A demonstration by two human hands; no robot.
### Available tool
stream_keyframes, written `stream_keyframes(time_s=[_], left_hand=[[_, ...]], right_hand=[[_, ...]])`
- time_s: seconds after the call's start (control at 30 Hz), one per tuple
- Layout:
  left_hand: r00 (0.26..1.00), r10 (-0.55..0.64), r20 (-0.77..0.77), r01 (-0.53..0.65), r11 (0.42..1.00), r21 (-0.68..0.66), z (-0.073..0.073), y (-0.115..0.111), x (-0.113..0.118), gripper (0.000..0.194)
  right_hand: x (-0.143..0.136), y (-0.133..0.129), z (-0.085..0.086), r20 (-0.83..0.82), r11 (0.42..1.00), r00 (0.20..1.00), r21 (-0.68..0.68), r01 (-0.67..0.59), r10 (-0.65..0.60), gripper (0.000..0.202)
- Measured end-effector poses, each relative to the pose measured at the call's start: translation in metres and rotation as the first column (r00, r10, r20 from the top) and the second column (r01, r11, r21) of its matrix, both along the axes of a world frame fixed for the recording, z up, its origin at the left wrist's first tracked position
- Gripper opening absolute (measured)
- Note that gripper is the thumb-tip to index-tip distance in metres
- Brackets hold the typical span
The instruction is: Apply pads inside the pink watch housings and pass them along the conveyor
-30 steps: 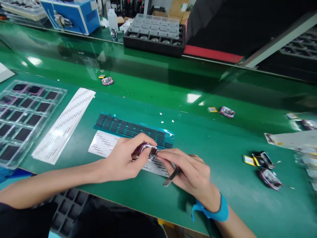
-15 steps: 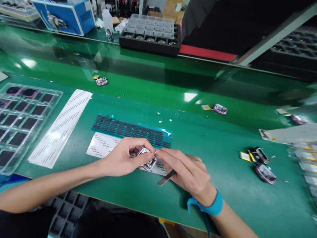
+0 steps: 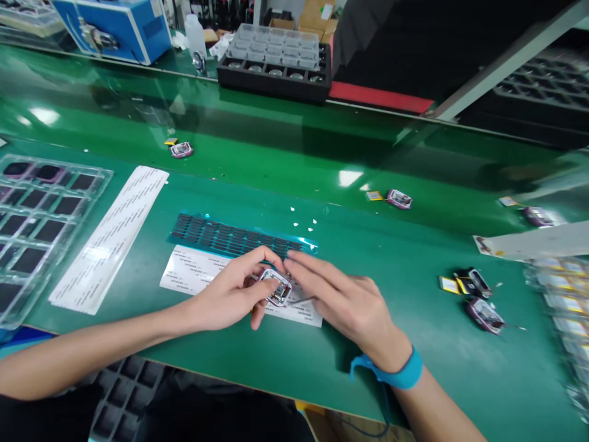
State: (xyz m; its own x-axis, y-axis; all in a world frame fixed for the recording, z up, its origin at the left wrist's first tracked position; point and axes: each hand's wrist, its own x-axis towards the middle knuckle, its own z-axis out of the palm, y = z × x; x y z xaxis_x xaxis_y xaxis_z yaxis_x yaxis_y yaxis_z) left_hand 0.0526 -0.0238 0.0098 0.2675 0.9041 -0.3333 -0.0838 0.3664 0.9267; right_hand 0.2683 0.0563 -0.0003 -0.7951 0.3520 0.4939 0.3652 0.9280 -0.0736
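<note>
My left hand (image 3: 239, 283) is closed on a small purple-rimmed smartwatch case (image 3: 277, 288), its thumb over the near side. The case is open and turned up, with circuit parts showing inside. Close on its right, my right hand (image 3: 343, 298) has its fingertips at the case's upper right edge; whether they pinch a small part is hidden. A slim flat metal tool (image 3: 301, 301) sticks out from under the right fingers toward the case, seen nearly edge-on. Beneath the hands lies a white printed adhesive sheet (image 3: 191, 270), and behind it a blue film with black strips (image 3: 216, 233).
A clear tray (image 3: 59, 227) and a long white sheet (image 3: 110, 239) lie on the left. More opened watch cases (image 3: 485, 315) with batteries lie right, and others (image 3: 399, 198) along the green strip behind. A blue wristband (image 3: 400, 371) with a cord is on my right wrist.
The right hand's fingers have straightened, and the metal tool has turned from flat and pointing down-left to nearly edge-on beside the case. The left fingers now show below the case. The view has shifted slightly.
</note>
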Motion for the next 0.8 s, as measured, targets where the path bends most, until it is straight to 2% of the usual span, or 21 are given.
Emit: stream_keyframes(time_s=[0.07,0.2,0.33,0.43,0.57,0.8], left_hand=[[1.000,0.000,-0.006,0.000,1.000,0.002,0.000,0.000,0.000,0.014],[0.999,0.018,-0.044,-0.016,0.999,0.041,-0.001,0.000,0.001,0.012],[0.977,0.101,-0.189,-0.063,0.979,0.194,-0.003,-0.005,0.005,0.011],[0.932,0.165,-0.322,-0.051,0.941,0.334,-0.005,-0.009,0.009,0.009],[0.869,0.248,-0.428,-0.036,0.895,0.445,-0.008,-0.014,0.012,0.008],[0.808,0.400,-0.433,-0.060,0.787,0.614,-0.011,-0.018,0.014,0.007]], right_hand=[[0.004,-0.003,0.002,0.052,0.995,0.993,-0.019,-0.102,0.103,0.045],[0.010,-0.004,0.004,0.031,0.991,0.991,-0.047,-0.125,0.126,0.038],[0.008,-0.007,0.001,0.016,0.984,0.987,-0.083,-0.156,0.158,0.048],[0.004,-0.011,-0.003,0.009,0.983,0.988,-0.098,-0.153,0.155,0.057],[-0.002,-0.017,-0.008,-0.033,0.988,0.992,-0.083,-0.127,0.124,0.063],[-0.011,-0.032,-0.010,-0.068,0.996,0.997,-0.085,-0.032,0.026,0.060]])
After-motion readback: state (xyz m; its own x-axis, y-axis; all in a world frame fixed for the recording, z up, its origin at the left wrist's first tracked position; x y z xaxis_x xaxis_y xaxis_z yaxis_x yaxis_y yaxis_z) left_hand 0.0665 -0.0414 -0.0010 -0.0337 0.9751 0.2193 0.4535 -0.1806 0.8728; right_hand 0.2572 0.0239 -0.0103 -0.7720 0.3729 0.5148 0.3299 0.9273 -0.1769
